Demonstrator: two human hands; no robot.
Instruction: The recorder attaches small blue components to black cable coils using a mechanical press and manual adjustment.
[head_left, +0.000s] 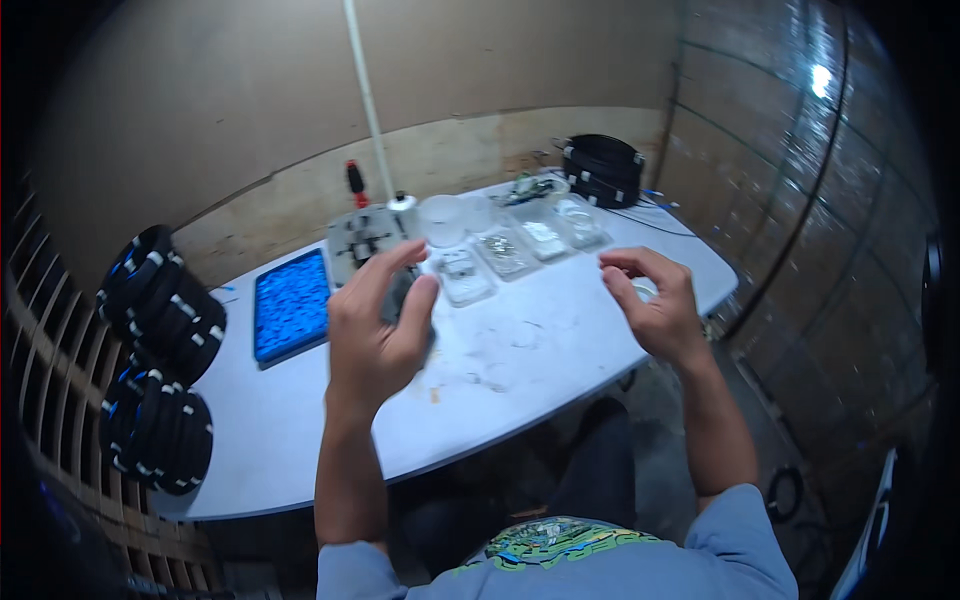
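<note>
Two thumbs stand off their fingers: left hand point(375, 325) spread, right hand point(660, 305) loosely curled, no grip visible; clear tray point(470, 298) on the table point(560, 345), just right of the left hand.
It looks light, thin-walled, likely slick and brittle; best held level by opposite rims.

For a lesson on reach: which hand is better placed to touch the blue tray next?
Probably the left hand: it appears nearer the blue tray, while the right hand is farther right.

Green lettering point(598, 541) edges the print point(548, 534) on the grey shirt point(620, 578), but cannot be clearly read.
</note>
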